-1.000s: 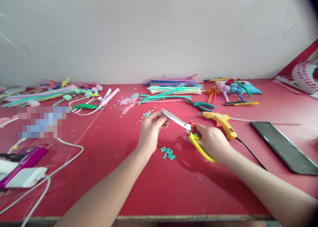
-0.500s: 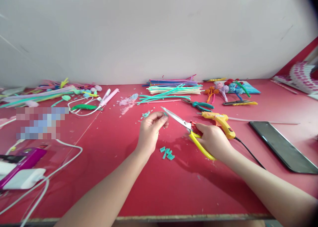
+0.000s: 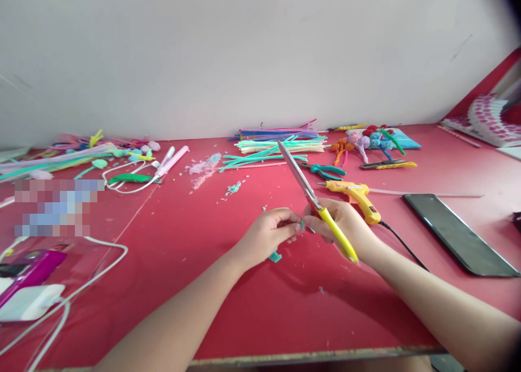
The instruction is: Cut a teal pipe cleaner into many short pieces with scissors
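My right hand (image 3: pixel 344 223) grips yellow-handled scissors (image 3: pixel 315 204), the closed blades pointing up and away to the left. My left hand (image 3: pixel 268 233) sits just left of it, fingertips pinched on a small teal pipe-cleaner piece (image 3: pixel 304 226) that touches the right hand's fingers. A small heap of cut teal pieces (image 3: pixel 275 257) lies on the red table (image 3: pixel 252 307), mostly hidden under my left hand.
A yellow glue gun (image 3: pixel 358 197) with a black cord lies right behind my right hand, teal pliers (image 3: pixel 328 171) beyond it. Pipe-cleaner bundles (image 3: pixel 280 141) and finished flowers (image 3: pixel 368 141) line the wall. A phone (image 3: pixel 458 233) lies right; white cables (image 3: pixel 81 285) and chargers left.
Both hands have drawn closer to me and together. The scissors swung from lying flat, pointing left, to pointing up and away. My left hand now covers the teal heap.
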Motion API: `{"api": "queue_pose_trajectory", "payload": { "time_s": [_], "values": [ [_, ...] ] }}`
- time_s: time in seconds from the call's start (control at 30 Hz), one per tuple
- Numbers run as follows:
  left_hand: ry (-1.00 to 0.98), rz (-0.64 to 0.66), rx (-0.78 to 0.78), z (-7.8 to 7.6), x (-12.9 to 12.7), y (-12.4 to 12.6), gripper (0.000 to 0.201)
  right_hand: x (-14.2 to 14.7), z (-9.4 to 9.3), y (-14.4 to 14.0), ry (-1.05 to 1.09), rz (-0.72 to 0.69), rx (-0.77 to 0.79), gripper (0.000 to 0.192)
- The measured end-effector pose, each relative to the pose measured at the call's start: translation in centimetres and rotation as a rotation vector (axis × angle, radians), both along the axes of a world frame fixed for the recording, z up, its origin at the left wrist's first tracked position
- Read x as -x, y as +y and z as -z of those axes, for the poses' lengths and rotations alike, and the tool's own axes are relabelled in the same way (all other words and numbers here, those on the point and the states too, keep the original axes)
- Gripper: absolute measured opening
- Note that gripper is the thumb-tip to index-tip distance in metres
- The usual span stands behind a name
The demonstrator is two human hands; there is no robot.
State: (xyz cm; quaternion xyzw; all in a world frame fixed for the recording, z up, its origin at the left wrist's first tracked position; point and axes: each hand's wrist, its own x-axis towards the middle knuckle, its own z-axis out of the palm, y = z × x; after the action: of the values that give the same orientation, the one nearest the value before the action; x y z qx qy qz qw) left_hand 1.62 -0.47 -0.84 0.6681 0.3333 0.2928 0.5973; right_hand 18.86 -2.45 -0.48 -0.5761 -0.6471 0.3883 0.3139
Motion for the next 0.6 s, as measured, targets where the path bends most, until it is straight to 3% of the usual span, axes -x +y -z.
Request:
{"api": "queue_pose_trajectory", "payload": {
  "time_s": [0.3, 0.4, 0.6],
  "values": [
    [0.084, -0.161, -0.099, -0.1, -0.3, -0.5, 0.01, 0.3, 0.4, 0.0, -0.15, 0.007, -0.059, 0.019],
    [0.001, -0.249, -0.028, 0.0, -0.1, 0.0, 0.009, -0.1, 0.5, 0.3, -0.283, 0.021, -0.129, 0.028],
    [-0.289, -0.554, 0.103, 0.4, 0.8, 1.5, 0.008, -0.2, 0.7, 0.3, -0.635, 0.038, -0.206, 0.033]
  ]
}}
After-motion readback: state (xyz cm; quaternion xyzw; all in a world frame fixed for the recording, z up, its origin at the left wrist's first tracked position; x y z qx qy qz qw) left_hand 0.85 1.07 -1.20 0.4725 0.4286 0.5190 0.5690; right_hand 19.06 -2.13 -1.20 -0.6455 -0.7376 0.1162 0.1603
